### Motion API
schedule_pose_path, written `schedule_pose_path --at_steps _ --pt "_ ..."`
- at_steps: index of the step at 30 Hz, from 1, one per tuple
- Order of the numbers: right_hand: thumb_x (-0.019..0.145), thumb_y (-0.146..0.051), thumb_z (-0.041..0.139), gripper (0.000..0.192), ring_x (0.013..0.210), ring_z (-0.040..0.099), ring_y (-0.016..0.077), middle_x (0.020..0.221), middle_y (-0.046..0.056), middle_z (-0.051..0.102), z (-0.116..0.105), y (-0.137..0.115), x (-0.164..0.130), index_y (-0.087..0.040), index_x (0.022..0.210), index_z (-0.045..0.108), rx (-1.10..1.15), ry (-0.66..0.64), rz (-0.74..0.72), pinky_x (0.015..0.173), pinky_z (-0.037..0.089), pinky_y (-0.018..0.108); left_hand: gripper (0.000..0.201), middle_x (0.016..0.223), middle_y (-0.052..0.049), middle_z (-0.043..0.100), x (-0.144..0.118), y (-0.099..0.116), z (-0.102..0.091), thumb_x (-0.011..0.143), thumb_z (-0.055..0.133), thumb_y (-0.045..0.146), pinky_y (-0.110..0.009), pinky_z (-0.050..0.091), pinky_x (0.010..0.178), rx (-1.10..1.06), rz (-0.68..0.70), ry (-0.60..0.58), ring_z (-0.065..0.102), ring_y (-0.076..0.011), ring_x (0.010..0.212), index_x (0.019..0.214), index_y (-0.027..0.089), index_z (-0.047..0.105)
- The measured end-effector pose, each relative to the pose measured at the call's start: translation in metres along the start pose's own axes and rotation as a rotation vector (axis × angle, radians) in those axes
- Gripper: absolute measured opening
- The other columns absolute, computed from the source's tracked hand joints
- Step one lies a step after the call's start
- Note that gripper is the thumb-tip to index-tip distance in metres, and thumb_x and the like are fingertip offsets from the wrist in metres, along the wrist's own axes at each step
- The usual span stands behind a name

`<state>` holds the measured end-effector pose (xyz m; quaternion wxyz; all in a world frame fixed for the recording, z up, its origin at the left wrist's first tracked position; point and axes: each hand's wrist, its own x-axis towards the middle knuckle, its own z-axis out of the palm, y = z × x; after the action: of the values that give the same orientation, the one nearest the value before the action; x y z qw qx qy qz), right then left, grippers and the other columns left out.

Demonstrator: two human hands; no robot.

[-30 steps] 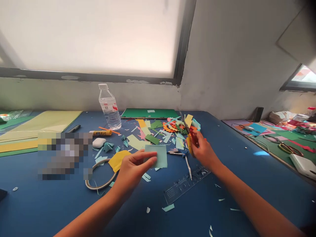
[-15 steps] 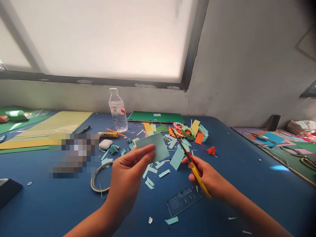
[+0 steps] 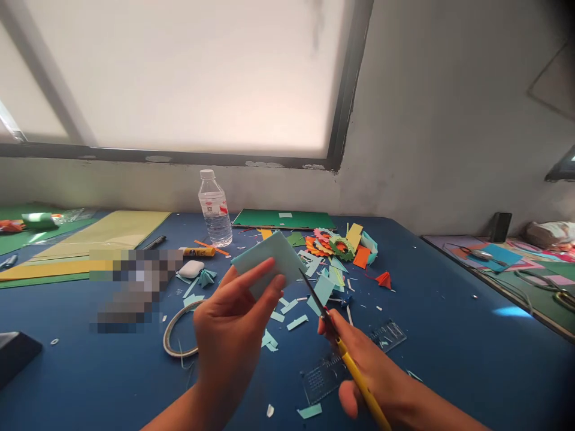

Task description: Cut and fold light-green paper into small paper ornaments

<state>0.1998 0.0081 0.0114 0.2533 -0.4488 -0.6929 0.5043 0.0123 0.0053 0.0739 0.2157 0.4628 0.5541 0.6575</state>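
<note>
My left hand pinches a light-blue piece of paper between thumb and fingers, raised above the table. In my right hand is a pair of scissors with yellow handles and dark blades. The blade tips point up and left, close to the paper's right edge; whether they touch it I cannot tell. Beneath the hands lie several light-blue paper scraps. A clear stencil ruler lies under my right hand, partly covered by it.
A water bottle stands at the back, near a green board. Paper gears and a red folded paper piece lie right of centre. Left are a glue stick, a white case, a tape ring and yellow sheets.
My right hand has brought the scissors left and down, so their tips are now near the paper. The paper has turned in my left hand, a corner now pointing up.
</note>
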Motion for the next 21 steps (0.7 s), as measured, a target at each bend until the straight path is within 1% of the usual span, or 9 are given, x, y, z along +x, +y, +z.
schedule_pose_path --at_steps 3,5,8,10,13,15,17,19,21 --pt "0.054 -0.058 0.075 0.07 0.107 0.05 0.0348 0.112 0.01 0.058 -0.001 -0.004 0.001 -0.021 0.11 0.053 -0.072 -0.029 0.0 0.087 0.044 0.038 0.027 0.054 0.003 0.057 -0.002 -0.004 -0.002 0.061 0.077 0.039 -0.03 0.054 0.055 0.045 0.03 -0.007 0.057 -0.0144 0.048 0.085 0.027 0.077" --pt "0.057 -0.06 0.072 0.068 0.108 0.049 0.0351 0.112 0.01 0.058 -0.001 -0.005 0.001 -0.021 0.109 0.053 -0.071 -0.023 0.01 0.086 0.044 0.038 0.027 0.058 0.002 0.058 -0.003 -0.006 -0.002 0.061 0.077 0.039 -0.028 0.051 0.048 0.063 0.042 -0.022 0.055 -0.0133 0.046 0.084 0.027 0.078" --pt "0.063 -0.063 0.066 0.065 0.107 0.05 0.0326 0.113 0.01 0.057 0.001 0.0 0.001 -0.021 0.111 0.053 -0.069 -0.008 0.018 0.085 0.045 0.036 0.024 0.059 0.003 0.056 -0.005 -0.007 -0.001 0.061 0.076 0.036 -0.022 0.042 0.037 0.062 0.077 -0.044 0.046 -0.0098 0.042 0.084 0.029 0.078" --pt "0.063 -0.064 0.066 0.065 0.1 0.053 0.0302 0.109 0.01 0.058 0.002 0.008 0.0 -0.022 0.111 0.054 -0.078 0.001 0.007 0.08 0.046 0.035 0.022 0.059 0.003 0.054 -0.006 -0.007 0.0 0.062 0.076 0.032 -0.02 0.039 0.035 0.048 0.116 -0.05 0.043 -0.0083 0.043 0.084 0.031 0.078" --pt "0.059 -0.068 0.068 0.066 0.088 0.054 0.0272 0.096 0.007 0.059 0.001 0.019 0.0 -0.023 0.105 0.055 -0.096 0.006 -0.01 0.072 0.046 0.032 0.022 0.061 0.004 0.053 -0.006 -0.009 0.002 0.063 0.076 0.027 -0.017 0.036 0.034 0.024 0.155 -0.072 0.04 -0.0067 0.042 0.084 0.032 0.077" --pt "0.054 -0.07 0.069 0.068 0.08 0.053 0.0246 0.089 0.005 0.059 0.0 0.022 0.001 -0.023 0.101 0.055 -0.11 -0.008 -0.005 0.066 0.045 0.03 0.022 0.063 0.004 0.055 -0.007 -0.01 0.002 0.063 0.076 0.026 -0.017 0.034 0.031 0.008 0.145 -0.098 0.039 -0.0059 0.04 0.084 0.032 0.078" --pt "0.052 -0.072 0.069 0.068 0.073 0.05 0.0212 0.086 0.003 0.058 0.0 0.021 0.002 -0.023 0.097 0.053 -0.116 -0.021 0.003 0.061 0.044 0.027 0.021 0.064 0.003 0.058 -0.008 -0.011 0.002 0.063 0.076 0.027 -0.017 0.033 0.031 0.004 0.117 -0.114 0.039 -0.0058 0.039 0.084 0.03 0.078" --pt "0.053 -0.073 0.068 0.067 0.07 0.048 0.0193 0.087 0.002 0.057 0.001 0.019 0.002 -0.024 0.095 0.052 -0.109 -0.013 -0.007 0.058 0.042 0.026 0.021 0.065 0.003 0.059 -0.009 -0.012 0.002 0.064 0.076 0.027 -0.018 0.038 0.033 0.009 0.079 -0.118 0.041 -0.0063 0.04 0.085 0.029 0.078" --pt "0.055 -0.072 0.067 0.064 0.071 0.048 0.0193 0.088 0.002 0.056 0.003 0.017 0.002 -0.024 0.092 0.051 -0.101 0.016 -0.03 0.059 0.043 0.026 0.02 0.065 0.003 0.059 -0.009 -0.012 0.002 0.064 0.077 0.028 -0.018 0.042 0.037 0.01 0.059 -0.121 0.044 -0.0064 0.041 0.084 0.027 0.078"
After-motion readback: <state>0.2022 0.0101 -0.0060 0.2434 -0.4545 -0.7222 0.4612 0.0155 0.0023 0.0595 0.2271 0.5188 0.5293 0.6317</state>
